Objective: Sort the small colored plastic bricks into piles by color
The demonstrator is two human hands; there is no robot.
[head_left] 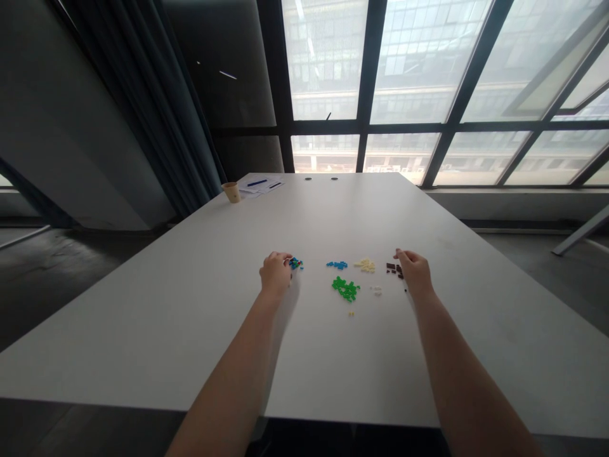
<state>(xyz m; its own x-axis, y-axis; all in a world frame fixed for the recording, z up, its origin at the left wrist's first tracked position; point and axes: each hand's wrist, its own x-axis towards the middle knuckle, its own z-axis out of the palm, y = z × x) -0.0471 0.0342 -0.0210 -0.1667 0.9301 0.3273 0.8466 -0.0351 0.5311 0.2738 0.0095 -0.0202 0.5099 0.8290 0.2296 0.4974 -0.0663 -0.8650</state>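
Note:
My left hand [276, 273] is at the left of the group, its fingers curled against a small mixed pile of coloured building bricks [295, 263]. What lies between those fingertips is hidden. On the right, my right hand [415, 270] has thumb and forefinger pinched together, just above the dark brown bricks [394, 269]; anything in the pinch is too small to make out. Between the hands lie blue bricks [337, 264], cream bricks [365, 264], a larger spread of green bricks [346, 289], a few clear or white pieces [377, 291] and tiny yellow pieces [351, 313].
The bricks lie on a long white table [333, 368]. At its far left stand a paper cup [232, 192] and sheets of paper [250, 185] with a blue pen [257, 183] on them. Two round dark fittings [334, 179] sit near the far edge, before the windows.

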